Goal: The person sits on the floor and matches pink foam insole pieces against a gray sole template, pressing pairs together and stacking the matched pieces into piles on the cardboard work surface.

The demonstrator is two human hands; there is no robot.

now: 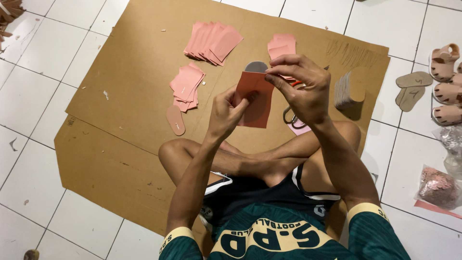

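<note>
White tile floor (57,58), brown cardboard sheet (139,72) at frame centre. Pink piece (255,103) held upright, long axis vertical. Left hand (228,113) clamped lower edge; right hand (301,89) pinched top edge beside grey insole (256,66).

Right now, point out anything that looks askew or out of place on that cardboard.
Nothing looks damaged or spilled. The pink stacks lie fanned rather than squared, and one cut insole lies alone beside them. Both hands hold a pink piece.
</note>
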